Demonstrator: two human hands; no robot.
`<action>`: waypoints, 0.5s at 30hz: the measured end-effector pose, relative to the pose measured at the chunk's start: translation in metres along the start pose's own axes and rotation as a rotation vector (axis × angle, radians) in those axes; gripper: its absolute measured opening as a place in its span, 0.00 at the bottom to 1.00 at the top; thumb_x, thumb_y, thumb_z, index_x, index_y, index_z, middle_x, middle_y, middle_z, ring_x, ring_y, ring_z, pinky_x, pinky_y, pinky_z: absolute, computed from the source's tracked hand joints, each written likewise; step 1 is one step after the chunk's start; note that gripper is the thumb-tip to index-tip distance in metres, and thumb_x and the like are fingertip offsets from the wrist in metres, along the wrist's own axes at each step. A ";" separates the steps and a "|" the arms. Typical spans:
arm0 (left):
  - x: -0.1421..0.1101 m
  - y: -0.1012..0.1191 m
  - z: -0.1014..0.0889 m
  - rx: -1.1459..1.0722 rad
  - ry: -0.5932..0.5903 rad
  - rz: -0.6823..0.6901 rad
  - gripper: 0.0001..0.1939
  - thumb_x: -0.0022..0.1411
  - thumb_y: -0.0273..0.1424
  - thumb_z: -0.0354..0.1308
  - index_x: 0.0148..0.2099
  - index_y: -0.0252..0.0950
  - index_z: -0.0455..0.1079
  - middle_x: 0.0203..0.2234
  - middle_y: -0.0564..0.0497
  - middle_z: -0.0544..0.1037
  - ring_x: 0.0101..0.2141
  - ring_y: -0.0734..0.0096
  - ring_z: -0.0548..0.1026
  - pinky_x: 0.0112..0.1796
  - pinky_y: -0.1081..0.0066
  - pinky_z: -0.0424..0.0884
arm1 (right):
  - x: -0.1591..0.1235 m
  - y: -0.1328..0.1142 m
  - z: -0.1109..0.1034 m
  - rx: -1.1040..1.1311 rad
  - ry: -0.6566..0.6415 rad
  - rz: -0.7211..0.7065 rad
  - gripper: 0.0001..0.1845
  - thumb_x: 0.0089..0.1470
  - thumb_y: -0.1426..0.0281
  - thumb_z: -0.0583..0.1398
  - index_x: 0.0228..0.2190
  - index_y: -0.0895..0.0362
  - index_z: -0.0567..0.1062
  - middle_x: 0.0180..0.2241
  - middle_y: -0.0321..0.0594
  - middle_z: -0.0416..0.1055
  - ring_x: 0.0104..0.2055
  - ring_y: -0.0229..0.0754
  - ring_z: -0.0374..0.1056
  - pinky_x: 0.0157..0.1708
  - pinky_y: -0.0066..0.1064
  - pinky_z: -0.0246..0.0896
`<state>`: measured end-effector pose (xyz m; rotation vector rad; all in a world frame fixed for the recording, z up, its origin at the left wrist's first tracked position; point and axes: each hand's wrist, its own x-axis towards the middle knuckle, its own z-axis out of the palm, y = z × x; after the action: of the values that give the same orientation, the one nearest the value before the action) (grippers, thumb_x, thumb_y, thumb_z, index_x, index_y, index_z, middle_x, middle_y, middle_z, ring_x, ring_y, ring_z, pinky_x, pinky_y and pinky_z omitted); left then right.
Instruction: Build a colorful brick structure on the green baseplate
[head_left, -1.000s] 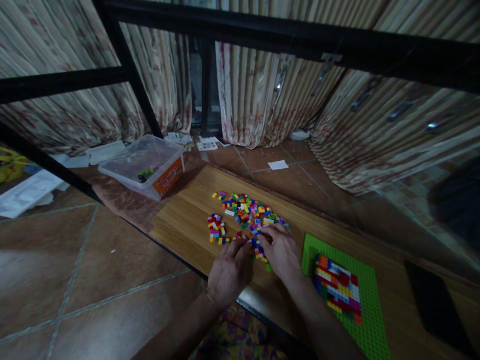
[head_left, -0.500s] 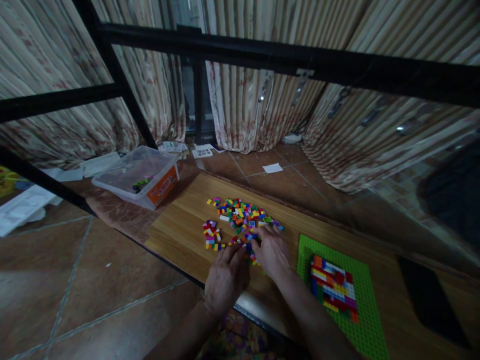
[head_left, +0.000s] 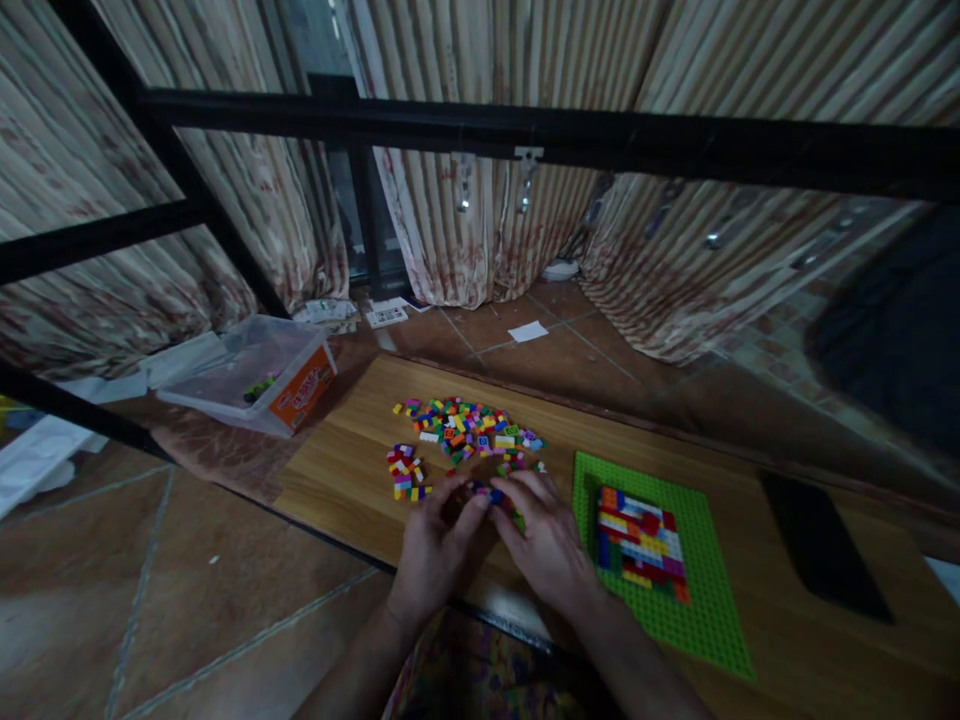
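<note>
My left hand [head_left: 435, 540] and my right hand [head_left: 546, 540] meet over the wooden board, fingertips close together. Both are closed in a pinch on small building bricks [head_left: 489, 494], dark blue and other colours; my fingers partly hide them, and how many there are I cannot tell. Just beyond my fingers spreads a pile of loose multicoloured bricks [head_left: 469, 425]. A smaller cluster of bricks [head_left: 403, 470] lies left of my left hand. Right of my right hand is a green baseplate [head_left: 712, 560] bearing a block of joined bricks [head_left: 641, 540] in many colours.
The wooden board [head_left: 345, 450] rests on a low table. A clear plastic box [head_left: 225, 385] with an orange label stands at its left end. A dark flat object [head_left: 821, 545] lies at the right. Behind are a black metal frame [head_left: 420, 120] and striped curtains [head_left: 442, 220].
My hands have come together, from reaching among the loose bricks to pinching bricks between them. The view has shifted, so the board and box appear further left.
</note>
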<state>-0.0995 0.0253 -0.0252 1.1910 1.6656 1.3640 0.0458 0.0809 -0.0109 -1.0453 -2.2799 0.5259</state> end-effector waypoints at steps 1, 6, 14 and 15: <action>0.002 0.004 0.003 -0.061 -0.049 -0.026 0.15 0.59 0.39 0.57 0.44 0.35 0.72 0.35 0.49 0.79 0.35 0.67 0.76 0.37 0.70 0.73 | -0.003 -0.002 -0.001 0.008 0.004 -0.003 0.14 0.57 0.73 0.55 0.45 0.53 0.72 0.43 0.42 0.70 0.47 0.45 0.66 0.48 0.38 0.64; 0.002 0.016 0.017 -0.242 -0.172 -0.199 0.14 0.54 0.41 0.61 0.34 0.34 0.74 0.24 0.51 0.76 0.25 0.73 0.72 0.26 0.74 0.69 | -0.018 -0.005 -0.010 0.048 0.010 0.010 0.12 0.57 0.72 0.56 0.44 0.53 0.72 0.41 0.41 0.70 0.45 0.44 0.66 0.46 0.37 0.65; 0.012 0.008 0.014 -0.014 -0.160 -0.140 0.14 0.54 0.40 0.60 0.37 0.35 0.75 0.27 0.51 0.79 0.27 0.69 0.75 0.29 0.72 0.71 | -0.072 0.042 -0.059 0.044 0.106 0.253 0.11 0.58 0.67 0.55 0.43 0.51 0.72 0.43 0.41 0.71 0.47 0.44 0.67 0.46 0.37 0.66; 0.016 0.003 0.014 0.076 -0.137 -0.071 0.12 0.56 0.39 0.58 0.37 0.36 0.75 0.28 0.51 0.80 0.29 0.68 0.76 0.31 0.71 0.72 | -0.078 0.053 -0.067 0.027 0.139 0.277 0.11 0.58 0.66 0.55 0.42 0.52 0.72 0.43 0.41 0.71 0.47 0.44 0.67 0.47 0.38 0.65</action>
<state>-0.0923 0.0456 -0.0242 1.2278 1.6595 1.1587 0.1592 0.0606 -0.0160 -1.3501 -2.0140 0.5731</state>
